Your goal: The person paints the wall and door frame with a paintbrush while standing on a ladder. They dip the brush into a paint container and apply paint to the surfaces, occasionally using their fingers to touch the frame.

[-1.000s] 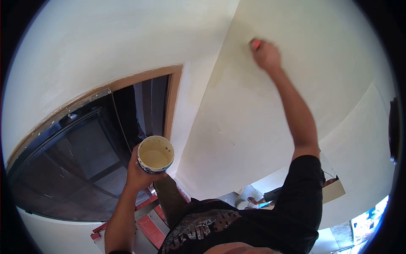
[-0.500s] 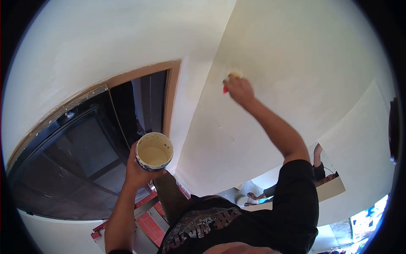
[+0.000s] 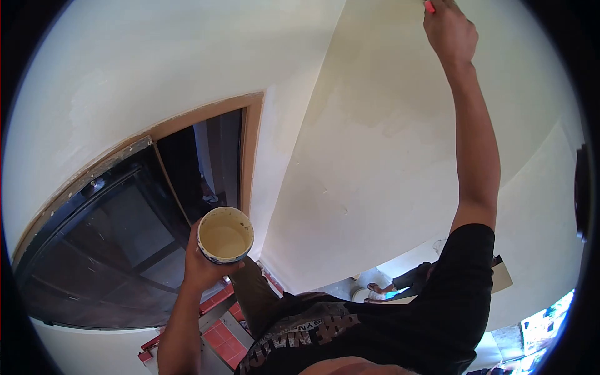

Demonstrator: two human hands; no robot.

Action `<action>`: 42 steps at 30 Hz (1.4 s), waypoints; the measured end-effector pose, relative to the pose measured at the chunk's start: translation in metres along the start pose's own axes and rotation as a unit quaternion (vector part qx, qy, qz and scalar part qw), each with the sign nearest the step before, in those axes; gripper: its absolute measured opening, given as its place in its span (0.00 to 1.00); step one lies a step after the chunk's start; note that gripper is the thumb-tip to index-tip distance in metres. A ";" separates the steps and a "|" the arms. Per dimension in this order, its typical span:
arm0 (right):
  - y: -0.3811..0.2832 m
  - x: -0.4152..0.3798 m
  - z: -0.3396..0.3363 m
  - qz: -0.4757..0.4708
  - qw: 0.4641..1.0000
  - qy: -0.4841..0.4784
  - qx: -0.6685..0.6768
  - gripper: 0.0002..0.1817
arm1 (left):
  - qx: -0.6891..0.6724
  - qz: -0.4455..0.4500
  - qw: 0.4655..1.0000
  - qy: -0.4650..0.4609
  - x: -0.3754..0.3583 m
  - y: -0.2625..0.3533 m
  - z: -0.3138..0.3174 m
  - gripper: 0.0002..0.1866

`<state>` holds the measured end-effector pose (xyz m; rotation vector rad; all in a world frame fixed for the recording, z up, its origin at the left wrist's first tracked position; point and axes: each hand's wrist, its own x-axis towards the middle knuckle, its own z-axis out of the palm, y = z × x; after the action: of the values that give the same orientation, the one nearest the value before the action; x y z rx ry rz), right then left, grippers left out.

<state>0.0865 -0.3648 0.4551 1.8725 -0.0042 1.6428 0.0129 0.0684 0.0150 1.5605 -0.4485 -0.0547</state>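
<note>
My left hand (image 3: pixel 201 270) is wrapped round a paint can (image 3: pixel 208 220) at waist height, its open top facing me. Pale cream paint (image 3: pixel 225 242) lies inside, and dried spots mark the inner wall. High on the right, at the top edge of the view, my right hand (image 3: pixel 451 37) is closed round a paintbrush with a red handle (image 3: pixel 429 7). Its bristles are out of view. Behind that arm stands the cream wall (image 3: pixel 375 125), with a darker, damp-looking area across its upper part.
A dark door (image 3: pixel 119 237) in a brown frame (image 3: pixel 250 150) stands at left. Below are red tiles (image 3: pixel 224 340). Through a low opening at right another person's leg (image 3: pixel 409 281) shows near a white bucket (image 3: pixel 360 295). Small chips (image 3: pixel 345 211) mark the wall.
My right hand has swept up and to the right across the wall with the paintbrush. My left hand and the can have dropped very slightly. The other person's raised arm no longer shows.
</note>
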 end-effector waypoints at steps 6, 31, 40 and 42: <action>-0.061 -0.133 0.059 -0.164 0.978 -0.125 0.017 0.07 | 0.030 -0.004 1.000 0.008 -0.002 0.007 -0.001 0.62; -0.135 -0.371 -0.138 0.697 0.303 -0.181 0.624 0.07 | 0.074 0.006 0.997 -0.001 -0.006 -0.051 -0.033 0.59; -0.142 -0.373 -0.158 0.688 0.249 -0.080 0.677 0.08 | 0.173 0.112 0.970 -0.133 0.059 -0.032 -0.069 0.56; -0.147 -0.371 -0.163 0.685 0.239 -0.065 0.685 0.10 | 0.179 0.105 0.967 -0.147 0.063 -0.026 -0.077 0.56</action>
<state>-0.0805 -0.3204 0.0597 4.0519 -0.7687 3.0586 0.1013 0.1209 0.0089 1.8585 -0.8949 -0.0436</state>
